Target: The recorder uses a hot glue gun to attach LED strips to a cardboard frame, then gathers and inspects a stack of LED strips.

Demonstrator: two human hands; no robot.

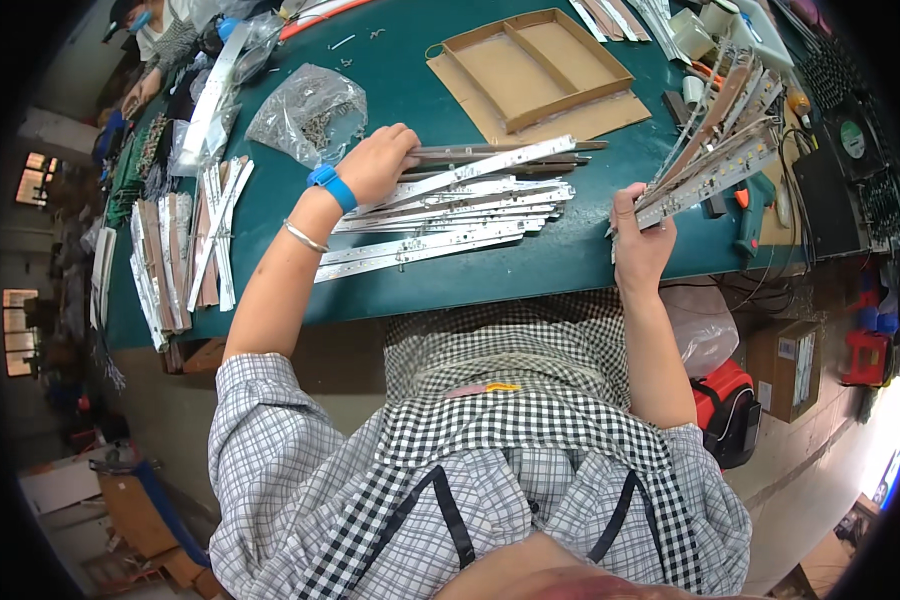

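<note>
left hand [378, 165]: flat, open on loose led strips [450, 215] | right hand [638, 240]: clamped on fanned strip bundle [715, 150] | green table [530, 265] beneath

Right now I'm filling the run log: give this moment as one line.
left hand: flat on strips | right hand: holds strip bundle, fanned | table: green | tray: cardboard, behind strips

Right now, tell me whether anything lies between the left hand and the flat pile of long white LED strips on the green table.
Nothing visible does. The left hand already rests its fingers on the far end of the flat pile of long white LED strips on the green table. The right hand holds a separate fanned bundle of strips.
</note>
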